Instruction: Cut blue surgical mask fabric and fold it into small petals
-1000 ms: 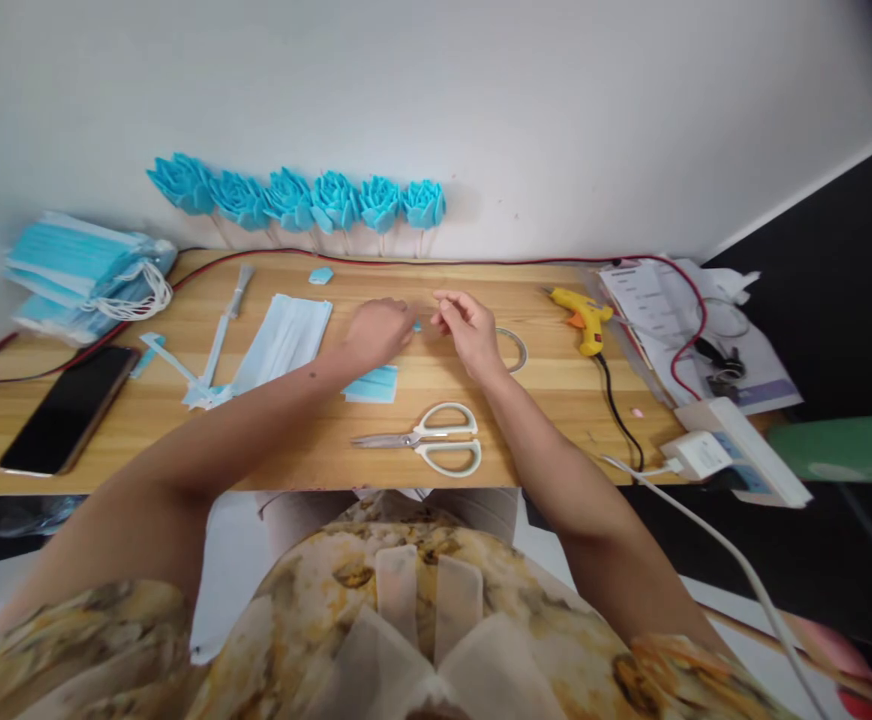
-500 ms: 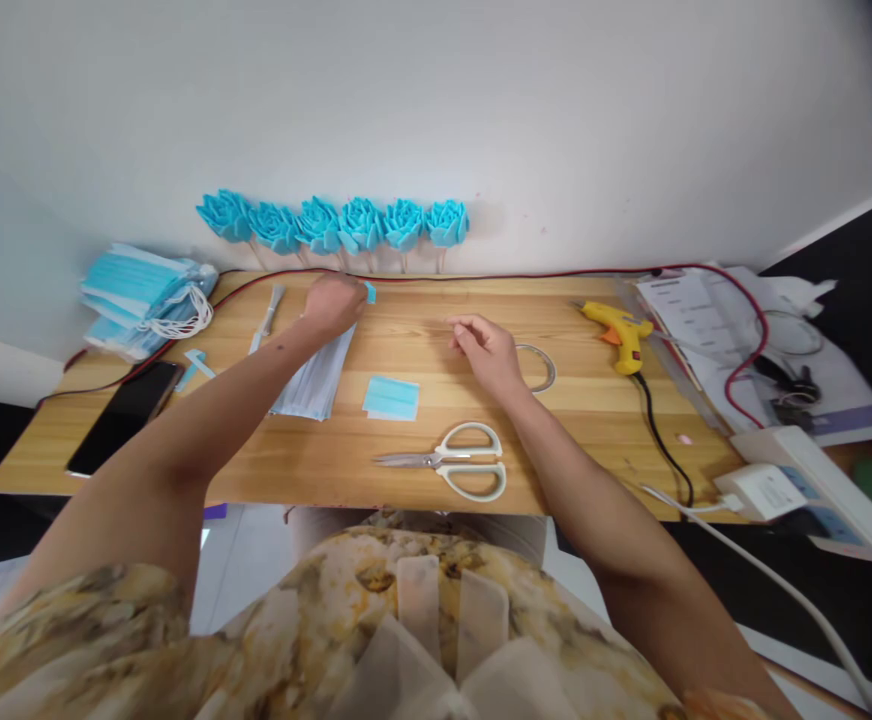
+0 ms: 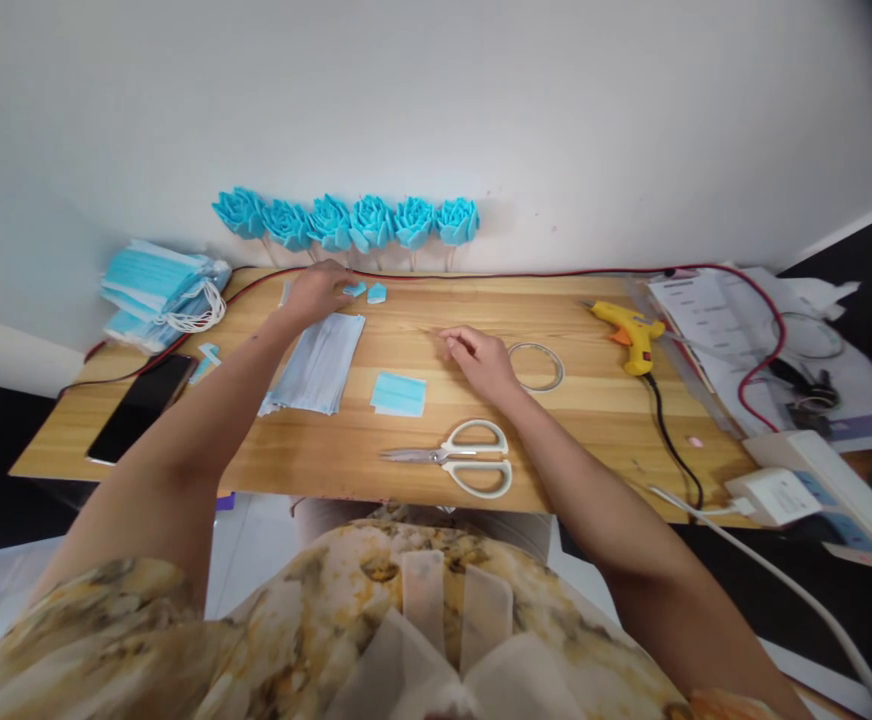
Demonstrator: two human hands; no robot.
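The left hand [image 3: 321, 290] is held loosely curled at a blue cut piece [image 3: 358, 288]; whether it is gripped cannot be told. The right hand [image 3: 481, 362] is narrowed at the fingertips, its hold unclear. Nearer, white-handled scissors [image 3: 451, 457] are laid on the surface [image 3: 316, 460]; beyond, a pleated blue rectangle [image 3: 400, 394]. Farthest, beside the first, a second cut piece [image 3: 377, 293] is seen: both presumably light, limp, easily creased, best pinched by an edge.
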